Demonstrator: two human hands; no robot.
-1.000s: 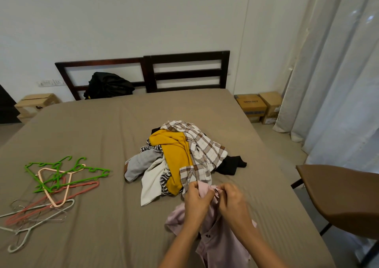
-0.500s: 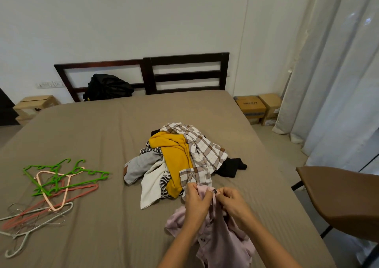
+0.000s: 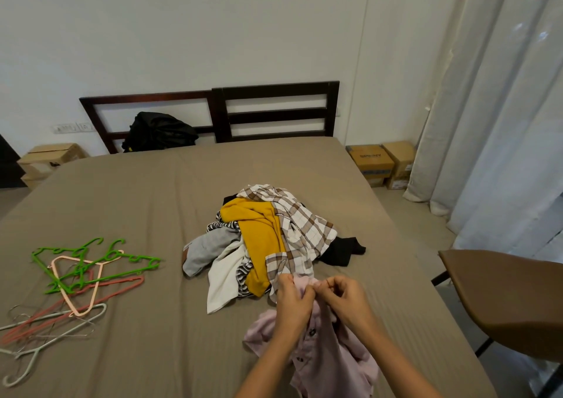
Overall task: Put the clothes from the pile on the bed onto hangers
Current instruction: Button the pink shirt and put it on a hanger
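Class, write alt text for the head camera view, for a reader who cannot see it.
A person's left hand and right hand pinch the top of a pale pink shirt on a brown bed. Just beyond lies a pile of clothes; loose hangers lie at the bed's left side.

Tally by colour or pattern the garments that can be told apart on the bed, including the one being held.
Pink shirt: 1
Mustard garment: 1
Checked shirt: 1
Grey garment: 1
White garment: 1
Striped garment: 1
Black garment: 1
Total: 7 told apart; more may lie hidden in the pile.
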